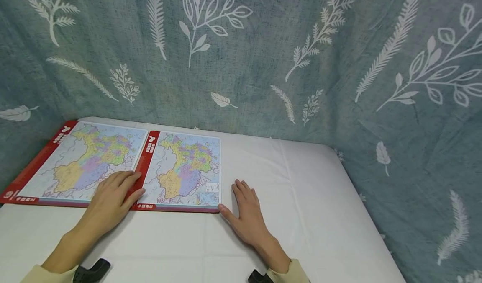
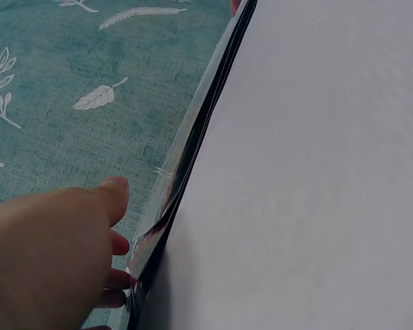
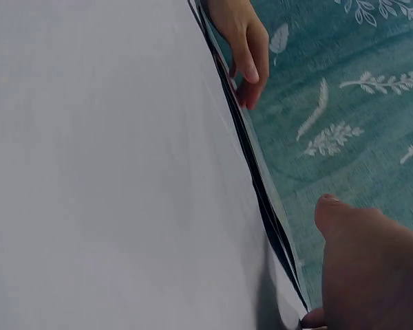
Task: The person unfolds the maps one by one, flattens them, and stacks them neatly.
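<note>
Two printed map boards with red title strips lie side by side on the white table: the left map board [image 1: 80, 170] and the right map board [image 1: 188, 170]. My left hand [image 1: 109, 199] rests across the join between them, fingertips on the red strip of the right board. Beside that board's near right corner, my right hand [image 1: 246, 216] lies with fingers extended on the cloth and the thumb at the corner. In the left wrist view, the left hand [image 2: 51, 254] is at the boards' dark edge [image 2: 199, 144]. The right wrist view shows the right hand [image 3: 375, 268] low beside the edge.
A white cloth [image 1: 293, 199] covers the table. Behind it and along the right side hangs a green-blue curtain [image 1: 256, 65] with white leaf prints. A black wrist strap [image 1: 92, 271] shows at the left sleeve, and another black strap [image 1: 260, 276] at the right.
</note>
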Demonstrator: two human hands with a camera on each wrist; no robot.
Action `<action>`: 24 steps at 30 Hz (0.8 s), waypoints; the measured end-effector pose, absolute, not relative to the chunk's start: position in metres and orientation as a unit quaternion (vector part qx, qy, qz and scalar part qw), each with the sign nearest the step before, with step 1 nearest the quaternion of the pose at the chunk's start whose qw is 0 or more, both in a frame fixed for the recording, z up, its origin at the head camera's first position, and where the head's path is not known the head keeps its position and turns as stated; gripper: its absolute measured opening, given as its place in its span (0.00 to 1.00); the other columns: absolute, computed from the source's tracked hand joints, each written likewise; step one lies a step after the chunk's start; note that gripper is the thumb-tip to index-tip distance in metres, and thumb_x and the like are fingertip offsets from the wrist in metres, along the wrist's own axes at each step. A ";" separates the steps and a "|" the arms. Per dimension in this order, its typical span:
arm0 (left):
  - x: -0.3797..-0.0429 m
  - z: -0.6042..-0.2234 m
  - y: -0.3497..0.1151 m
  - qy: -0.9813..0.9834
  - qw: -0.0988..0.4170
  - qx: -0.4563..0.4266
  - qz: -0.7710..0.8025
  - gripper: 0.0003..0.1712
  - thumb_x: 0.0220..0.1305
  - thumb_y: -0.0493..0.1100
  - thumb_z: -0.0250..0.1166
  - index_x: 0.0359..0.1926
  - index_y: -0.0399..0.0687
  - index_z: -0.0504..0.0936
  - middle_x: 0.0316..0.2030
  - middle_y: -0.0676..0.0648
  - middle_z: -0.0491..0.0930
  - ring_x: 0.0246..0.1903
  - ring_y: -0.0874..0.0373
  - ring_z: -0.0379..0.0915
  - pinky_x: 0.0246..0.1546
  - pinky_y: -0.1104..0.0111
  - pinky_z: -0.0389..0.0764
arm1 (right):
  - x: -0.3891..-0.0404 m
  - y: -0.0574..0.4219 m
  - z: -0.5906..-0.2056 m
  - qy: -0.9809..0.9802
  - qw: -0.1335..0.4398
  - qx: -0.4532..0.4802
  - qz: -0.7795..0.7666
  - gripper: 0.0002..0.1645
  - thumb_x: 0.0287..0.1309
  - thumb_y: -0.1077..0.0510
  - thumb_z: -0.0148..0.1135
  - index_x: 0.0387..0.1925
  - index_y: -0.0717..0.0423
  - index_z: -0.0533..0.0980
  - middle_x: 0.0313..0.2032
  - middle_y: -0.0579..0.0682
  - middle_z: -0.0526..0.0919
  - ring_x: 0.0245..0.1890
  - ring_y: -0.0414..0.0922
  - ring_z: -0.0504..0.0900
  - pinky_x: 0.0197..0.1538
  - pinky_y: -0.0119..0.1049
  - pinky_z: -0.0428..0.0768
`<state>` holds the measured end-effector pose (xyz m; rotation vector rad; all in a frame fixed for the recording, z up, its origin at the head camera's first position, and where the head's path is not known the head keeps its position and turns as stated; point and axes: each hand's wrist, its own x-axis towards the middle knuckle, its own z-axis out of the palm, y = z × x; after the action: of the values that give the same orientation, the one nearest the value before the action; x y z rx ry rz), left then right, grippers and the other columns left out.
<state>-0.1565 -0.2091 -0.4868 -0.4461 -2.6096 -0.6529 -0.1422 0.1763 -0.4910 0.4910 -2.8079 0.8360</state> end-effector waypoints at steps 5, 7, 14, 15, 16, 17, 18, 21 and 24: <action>-0.156 -0.487 -0.207 -0.937 0.201 -0.159 -0.240 0.30 0.68 0.49 0.71 0.65 0.38 0.79 0.60 0.32 0.78 0.63 0.34 0.68 0.58 0.36 0.66 | -0.140 0.166 -0.491 -0.939 0.083 0.182 0.281 0.50 0.71 0.33 0.59 0.76 0.66 0.65 0.79 0.61 0.63 0.82 0.59 0.55 0.81 0.63 0.49; -0.156 -0.487 -0.206 -0.937 0.198 -0.157 -0.242 0.30 0.69 0.50 0.71 0.65 0.38 0.79 0.60 0.32 0.78 0.63 0.34 0.68 0.57 0.36 0.66 | -0.139 0.162 -0.491 -0.938 0.083 0.186 0.282 0.49 0.71 0.33 0.59 0.76 0.66 0.65 0.79 0.62 0.63 0.82 0.59 0.56 0.80 0.63 0.49; -0.155 -0.489 -0.206 -0.936 0.196 -0.141 -0.254 0.30 0.67 0.48 0.73 0.63 0.37 0.80 0.59 0.32 0.78 0.63 0.34 0.67 0.56 0.36 0.67 | -0.138 0.149 -0.491 -0.937 0.068 0.189 0.284 0.52 0.70 0.31 0.59 0.78 0.63 0.63 0.79 0.60 0.62 0.83 0.57 0.54 0.81 0.61 0.48; -0.155 -0.489 -0.206 -0.936 0.197 -0.140 -0.257 0.30 0.67 0.48 0.73 0.63 0.37 0.80 0.59 0.32 0.78 0.63 0.34 0.67 0.56 0.36 0.67 | -0.138 0.148 -0.491 -0.937 0.071 0.189 0.284 0.52 0.70 0.31 0.60 0.78 0.63 0.63 0.79 0.60 0.63 0.82 0.57 0.55 0.81 0.61 0.49; -0.155 -0.489 -0.205 -0.935 0.198 -0.138 -0.259 0.30 0.66 0.48 0.73 0.63 0.37 0.80 0.59 0.32 0.78 0.63 0.34 0.67 0.56 0.36 0.66 | -0.138 0.147 -0.491 -0.938 0.076 0.188 0.282 0.51 0.70 0.32 0.60 0.77 0.64 0.63 0.79 0.60 0.63 0.82 0.57 0.56 0.81 0.60 0.50; -0.155 -0.490 -0.205 -0.934 0.200 -0.137 -0.264 0.30 0.66 0.48 0.74 0.63 0.37 0.80 0.59 0.32 0.78 0.63 0.34 0.67 0.56 0.36 0.66 | -0.138 0.147 -0.492 -0.937 0.081 0.190 0.281 0.51 0.69 0.33 0.61 0.77 0.65 0.64 0.78 0.61 0.64 0.82 0.58 0.56 0.81 0.61 0.51; -0.155 -0.490 -0.205 -0.931 0.203 -0.136 -0.271 0.30 0.65 0.47 0.74 0.63 0.36 0.80 0.59 0.32 0.78 0.63 0.34 0.68 0.57 0.36 0.66 | -0.137 0.147 -0.492 -0.938 0.086 0.190 0.278 0.50 0.69 0.35 0.62 0.76 0.65 0.64 0.78 0.61 0.64 0.81 0.58 0.57 0.80 0.61 0.52; -0.156 -0.492 -0.204 -0.919 0.220 -0.137 -0.297 0.29 0.61 0.42 0.76 0.61 0.36 0.80 0.57 0.32 0.79 0.62 0.33 0.69 0.57 0.36 0.65 | -0.137 0.147 -0.492 -0.938 0.097 0.193 0.272 0.46 0.69 0.40 0.65 0.75 0.66 0.66 0.77 0.62 0.66 0.80 0.59 0.59 0.80 0.61 0.54; -0.156 -0.493 -0.203 -0.902 0.241 -0.138 -0.332 0.30 0.57 0.35 0.78 0.60 0.36 0.81 0.57 0.32 0.80 0.61 0.34 0.70 0.58 0.36 0.65 | -0.137 0.149 -0.492 -0.937 0.098 0.195 0.274 0.43 0.70 0.44 0.66 0.75 0.66 0.66 0.77 0.62 0.66 0.80 0.59 0.59 0.80 0.61 0.55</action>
<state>-0.1565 -0.2033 -0.4933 -0.3779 -2.4670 -0.9079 -0.1367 0.1486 -0.4924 0.5761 -2.7732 0.8105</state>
